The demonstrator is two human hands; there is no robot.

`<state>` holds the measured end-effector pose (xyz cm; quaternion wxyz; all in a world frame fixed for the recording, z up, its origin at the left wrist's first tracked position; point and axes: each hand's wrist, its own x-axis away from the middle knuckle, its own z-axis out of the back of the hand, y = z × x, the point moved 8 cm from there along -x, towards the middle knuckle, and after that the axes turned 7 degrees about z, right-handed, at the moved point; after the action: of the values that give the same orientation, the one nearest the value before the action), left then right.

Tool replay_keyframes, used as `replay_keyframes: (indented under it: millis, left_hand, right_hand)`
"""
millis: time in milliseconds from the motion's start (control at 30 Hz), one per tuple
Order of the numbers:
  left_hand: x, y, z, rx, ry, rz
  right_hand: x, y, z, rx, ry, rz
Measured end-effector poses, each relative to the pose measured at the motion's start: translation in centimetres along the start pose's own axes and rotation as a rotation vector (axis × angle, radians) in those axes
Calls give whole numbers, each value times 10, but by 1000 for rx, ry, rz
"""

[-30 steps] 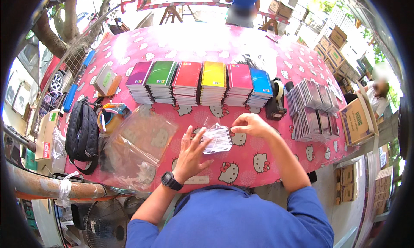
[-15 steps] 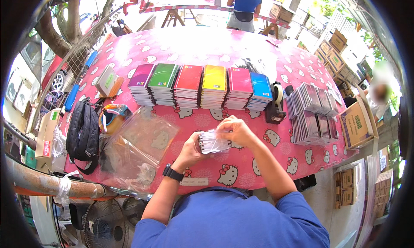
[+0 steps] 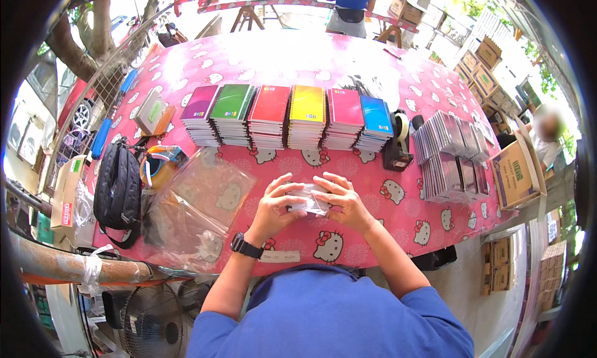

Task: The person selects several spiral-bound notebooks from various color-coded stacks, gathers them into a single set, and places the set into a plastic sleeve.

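Observation:
Between my two hands, over the near middle of the table, is a small bundle of spiral notebooks in clear plastic wrap. My left hand grips its left side, and a dark watch sits on that wrist. My right hand holds the right side with fingers curved over the plastic. Beyond my hands stands a row of spiral notebook stacks: purple, green, red, yellow, pink and blue. Clear plastic bags lie left of my left hand.
A black tape dispenser stands right of the blue stack. Wrapped notebook bundles are piled farther right, by a cardboard box. A black bag lies at the left edge of the pink table. Another person stands at the far end.
My right hand has come down from above the bundle onto its right side. The bundle has turned, and both hands now grip it from opposite sides.

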<state>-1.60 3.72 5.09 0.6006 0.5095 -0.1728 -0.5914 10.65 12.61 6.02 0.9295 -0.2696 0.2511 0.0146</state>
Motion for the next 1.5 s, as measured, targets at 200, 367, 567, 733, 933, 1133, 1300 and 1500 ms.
replay_keyframes:
  millis: [200,367,567,733,933,1133,1300,1500]
  left_hand:
    - [14,1,2,-66,253,-3]
    - [15,-2,4,0,369,192]
    - [13,3,8,27,464,310]
    - [43,47,-9,-524,570,-88]
    - [36,35,-41,-718,78,133]
    - [29,39,-50,-688,66,126]
    - [28,44,-46,-706,61,134]
    - [32,38,-41,-648,53,197]
  right_hand:
    - [4,-18,0,98,291,-55]
    - [-5,-13,6,-4,402,-240]
    - [-16,24,-2,-284,309,-561]
    - [-13,61,-22,-616,52,-828]
    - [-7,78,30,-579,495,-602]
    - [134,206,185,639,602,-1075]
    - [153,252,181,4,791,-923]
    - [185,208,137,-167,944,-1004]
